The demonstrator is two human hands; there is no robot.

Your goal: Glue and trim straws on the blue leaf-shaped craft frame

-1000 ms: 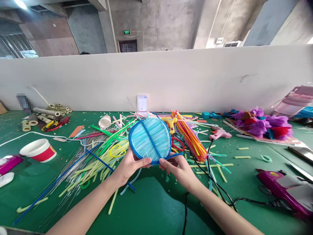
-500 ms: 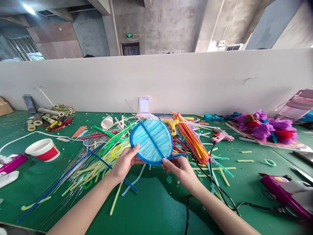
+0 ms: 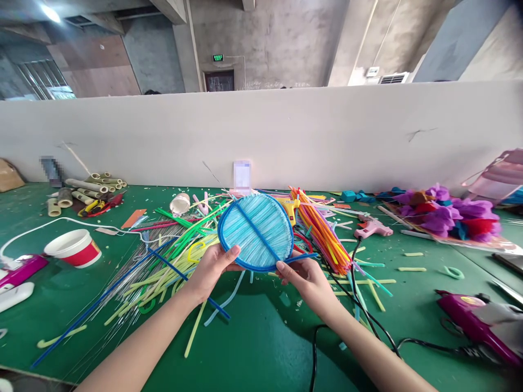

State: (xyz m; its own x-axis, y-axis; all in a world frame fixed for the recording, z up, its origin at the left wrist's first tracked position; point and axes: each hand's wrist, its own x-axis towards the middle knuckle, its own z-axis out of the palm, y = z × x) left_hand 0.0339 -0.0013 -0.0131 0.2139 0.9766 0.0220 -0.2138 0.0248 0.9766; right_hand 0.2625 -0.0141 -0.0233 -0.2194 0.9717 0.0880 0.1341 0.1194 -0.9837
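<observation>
Our left hand (image 3: pixel 209 272) and right hand (image 3: pixel 304 279) pinch the blue disc (image 3: pixel 246 238) by its rim, apparently fitting a blue strip (image 3: pixel 304 256) that next likely needs pressing.

A flat, round, streaky light-blue disc (image 3: pixel 248 239) with a dark-blue rim is held tilted in mid-air, face visible. A straight dark-blue strip (image 3: pixel 258 230) crosses it diagonally; a thin dark-blue end (image 3: pixel 304 257) juts rightward at its lower edge.
</observation>
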